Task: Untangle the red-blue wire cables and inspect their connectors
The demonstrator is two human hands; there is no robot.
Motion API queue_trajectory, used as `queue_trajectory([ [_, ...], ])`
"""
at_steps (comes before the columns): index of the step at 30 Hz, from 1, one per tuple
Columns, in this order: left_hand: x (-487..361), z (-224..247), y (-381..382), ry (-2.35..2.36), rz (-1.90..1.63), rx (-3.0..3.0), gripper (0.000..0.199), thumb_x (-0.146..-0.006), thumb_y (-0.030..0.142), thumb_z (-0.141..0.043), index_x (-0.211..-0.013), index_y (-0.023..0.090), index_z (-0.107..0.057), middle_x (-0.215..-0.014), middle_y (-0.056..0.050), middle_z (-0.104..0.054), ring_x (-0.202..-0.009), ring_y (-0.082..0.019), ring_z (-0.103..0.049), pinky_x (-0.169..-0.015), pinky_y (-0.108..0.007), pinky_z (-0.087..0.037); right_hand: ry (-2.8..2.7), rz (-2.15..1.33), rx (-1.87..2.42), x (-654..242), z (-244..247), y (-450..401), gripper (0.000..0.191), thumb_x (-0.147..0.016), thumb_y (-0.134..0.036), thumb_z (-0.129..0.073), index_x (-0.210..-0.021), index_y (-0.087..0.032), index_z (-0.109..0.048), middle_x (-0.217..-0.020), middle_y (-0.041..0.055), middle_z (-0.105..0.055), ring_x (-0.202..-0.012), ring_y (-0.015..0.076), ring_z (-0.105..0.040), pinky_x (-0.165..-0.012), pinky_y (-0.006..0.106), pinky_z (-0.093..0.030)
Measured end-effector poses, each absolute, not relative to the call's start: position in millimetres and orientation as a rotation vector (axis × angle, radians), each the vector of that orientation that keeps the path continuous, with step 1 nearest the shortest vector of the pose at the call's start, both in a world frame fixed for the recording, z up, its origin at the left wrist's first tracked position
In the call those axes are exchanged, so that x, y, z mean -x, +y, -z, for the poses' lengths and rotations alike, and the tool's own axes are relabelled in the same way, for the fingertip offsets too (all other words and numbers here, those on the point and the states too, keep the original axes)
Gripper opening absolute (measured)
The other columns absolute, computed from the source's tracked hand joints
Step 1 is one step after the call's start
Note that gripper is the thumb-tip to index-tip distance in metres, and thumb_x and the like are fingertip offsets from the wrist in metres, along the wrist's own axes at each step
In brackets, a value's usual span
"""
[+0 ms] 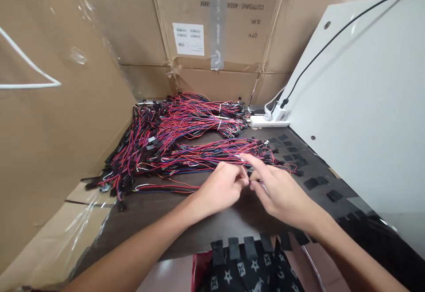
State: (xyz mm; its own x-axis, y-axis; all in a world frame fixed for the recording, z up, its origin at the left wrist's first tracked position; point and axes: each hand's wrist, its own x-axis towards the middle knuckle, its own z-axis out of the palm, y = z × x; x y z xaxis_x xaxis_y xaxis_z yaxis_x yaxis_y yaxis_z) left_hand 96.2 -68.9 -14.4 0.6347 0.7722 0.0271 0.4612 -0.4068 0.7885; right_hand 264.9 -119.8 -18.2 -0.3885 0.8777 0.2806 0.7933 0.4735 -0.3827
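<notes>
Near the front edge of the dark tabletop (232,221), left hand (215,190) and right hand (282,194) pinched closed on thin red-and-blue wires (206,159): light, limp, tangle-prone strands, probably best taken by their black connector housings (298,172).

The left hand (217,188) and right hand (282,194) hide whatever they pinch among the red-and-blue wires (199,157).

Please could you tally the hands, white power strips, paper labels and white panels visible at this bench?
Hands: 2 (left hand, right hand)
White power strips: 1
Paper labels: 1
White panels: 1
Total: 5
</notes>
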Motion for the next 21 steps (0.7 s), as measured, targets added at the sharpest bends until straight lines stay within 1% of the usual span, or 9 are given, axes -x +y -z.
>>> queue_trajectory([
  [2,-97,17,-69,0.982,-0.540,-2.051,0.018,-0.078,0.006,-0.051,-0.064,0.014,-0.058,-0.056,0.001,-0.057,-0.054,-0.012,-0.051,-0.062,-0.024,-0.039,-2.305,-0.196,1.391,-258,24,-117,0.060,-0.086,-0.009,-0.034,-0.144,-0.019,-0.025,-0.088,0.0075,-0.067,-0.073,0.0220,-0.062,-0.065,0.032,-0.044],
  [3,-97,17,-69,0.990,-0.553,-2.032,0.019,-0.078,0.004,-0.049,-0.065,0.014,-0.058,-0.055,0.001,-0.057,-0.055,-0.012,-0.053,-0.062,-0.024,-0.040,-2.289,-0.200,1.393,-256,27,-115,0.061,-0.085,-0.008,-0.033,-0.145,-0.018,-0.023,-0.086,0.0068,-0.066,-0.068,0.0205,-0.061,-0.062,0.030,-0.043],
  [5,-97,17,-68,1.005,-0.569,-1.997,0.019,-0.078,0.003,-0.048,-0.068,0.014,-0.059,-0.055,0.002,-0.058,-0.055,-0.012,-0.054,-0.062,-0.024,-0.040,-2.256,-0.256,1.398,-254,30,-114,0.064,-0.084,-0.008,-0.034,-0.145,-0.016,-0.019,-0.076,0.0032,-0.064,-0.059,0.0174,-0.057,-0.057,0.026,-0.040],
  [7,-97,17,-68,1.009,-0.569,-1.980,0.016,-0.078,0.003,-0.051,-0.069,0.014,-0.059,-0.058,0.001,-0.060,-0.056,-0.012,-0.055,-0.060,-0.023,-0.040,-2.244,-0.303,1.400,-256,29,-113,0.064,-0.085,-0.008,-0.035,-0.146,-0.015,-0.016,-0.069,-0.0002,-0.060,-0.054,0.0160,-0.054,-0.055,0.025,-0.038],
  [11,-97,16,-68,0.970,-0.533,-1.973,0.014,-0.076,0.004,-0.052,-0.070,0.013,-0.061,-0.064,0.000,-0.063,-0.060,-0.012,-0.057,-0.061,-0.022,-0.041,-2.217,-0.404,1.315,-263,24,-116,0.062,-0.086,-0.009,-0.036,-0.145,-0.016,-0.017,-0.064,-0.0032,-0.056,-0.053,0.0142,-0.050,-0.055,0.024,-0.037],
  [15,-96,16,-66,0.937,-0.504,-1.974,0.014,-0.076,0.007,-0.051,-0.070,0.013,-0.063,-0.061,0.001,-0.063,-0.061,-0.012,-0.057,-0.063,-0.023,-0.041,-2.150,-0.512,1.230,-269,22,-117,0.063,-0.085,-0.008,-0.038,-0.144,-0.018,-0.018,-0.063,-0.0047,-0.054,-0.054,0.0128,-0.048,-0.054,0.023,-0.038],
  [21,-95,16,-65,0.930,-0.468,-1.963,0.012,-0.074,0.008,-0.053,-0.066,0.013,-0.060,-0.058,0.002,-0.060,-0.057,-0.011,-0.053,-0.059,-0.022,-0.038,-2.116,-0.620,1.177,-275,26,-114,0.066,-0.084,-0.006,-0.040,-0.144,-0.021,-0.017,-0.062,-0.0063,-0.049,-0.054,0.0114,-0.045,-0.054,0.022,-0.038],
])
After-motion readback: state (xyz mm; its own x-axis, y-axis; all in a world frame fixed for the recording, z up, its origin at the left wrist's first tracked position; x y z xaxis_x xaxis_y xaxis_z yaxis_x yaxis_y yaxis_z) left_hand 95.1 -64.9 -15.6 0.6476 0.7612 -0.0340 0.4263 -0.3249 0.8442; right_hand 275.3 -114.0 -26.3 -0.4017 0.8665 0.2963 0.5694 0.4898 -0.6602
